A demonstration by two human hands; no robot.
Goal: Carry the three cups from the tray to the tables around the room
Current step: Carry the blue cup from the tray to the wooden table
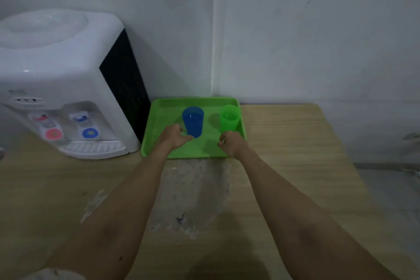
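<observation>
Left hand (176,137) half-open beside tapered translucent blue cup (193,121); right hand (228,143) loosely curled, empty, on glossy green tray (163,120).

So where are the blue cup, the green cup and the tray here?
blue cup (193,124), head view, middle of its side.
green cup (229,119), head view, its side wall.
tray (159,129), head view, bare floor left of the cups.

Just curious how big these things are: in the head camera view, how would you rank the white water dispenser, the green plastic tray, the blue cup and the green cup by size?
1. White water dispenser, clearly largest.
2. Green plastic tray.
3. Blue cup and green cup: they look alike, so no ranking.
</observation>
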